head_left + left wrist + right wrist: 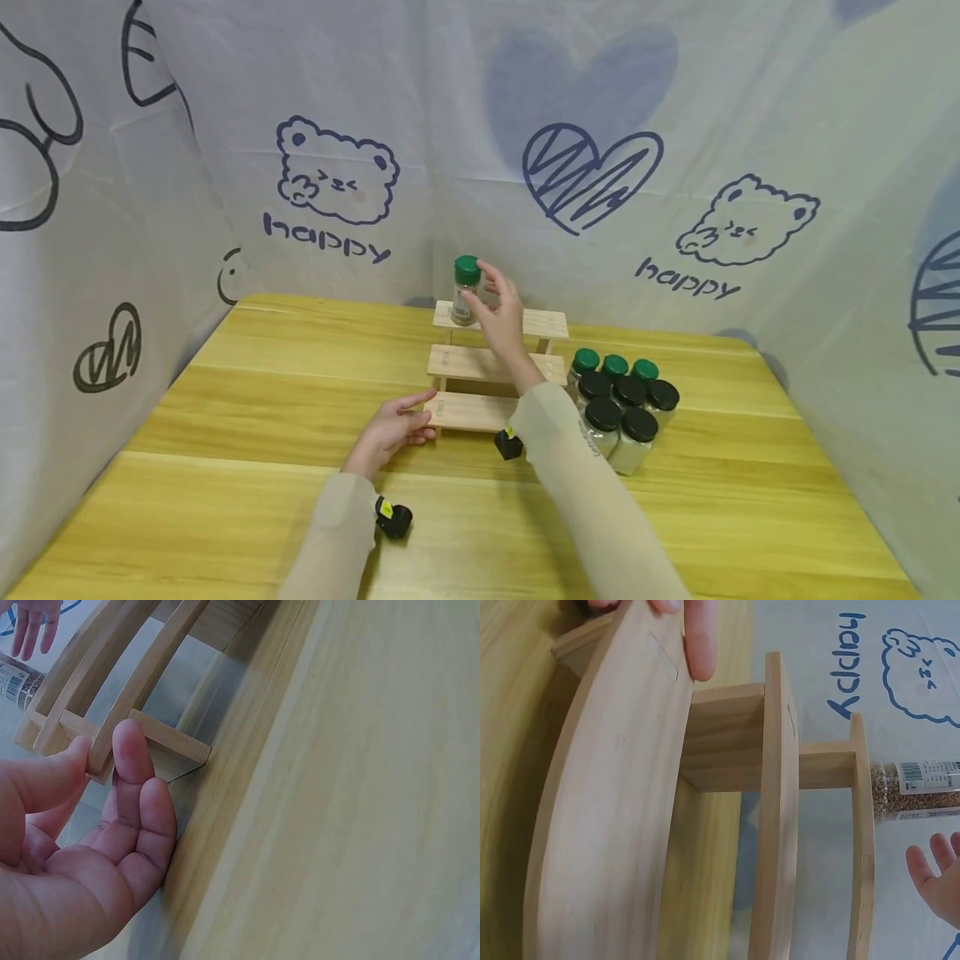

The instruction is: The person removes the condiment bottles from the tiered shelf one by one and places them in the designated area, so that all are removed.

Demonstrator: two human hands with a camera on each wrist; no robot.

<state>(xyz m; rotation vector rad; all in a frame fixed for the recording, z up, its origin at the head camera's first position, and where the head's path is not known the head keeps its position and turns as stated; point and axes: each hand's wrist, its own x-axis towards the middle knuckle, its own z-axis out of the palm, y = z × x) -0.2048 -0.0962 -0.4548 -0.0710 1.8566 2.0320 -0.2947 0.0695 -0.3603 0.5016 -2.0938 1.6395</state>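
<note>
A three-step wooden rack (465,362) stands mid-table. On the left of its top step is a clear spice jar (465,292) with a green lid, upright. My right hand (480,287) hovers just right of the jar with fingers spread. In the right wrist view, the fingers (932,868) show a gap from the jar (919,791). My left hand (416,417) rests at the left end of the lowest step, thumb and forefinger straight against the wood. The left wrist view shows its fingertips (131,746) touching the rack's end (169,739).
Several more jars (622,404) with green and black lids cluster on the table right of the rack, close to my right forearm. A printed cloth backdrop encloses the wooden table (225,400) on three sides.
</note>
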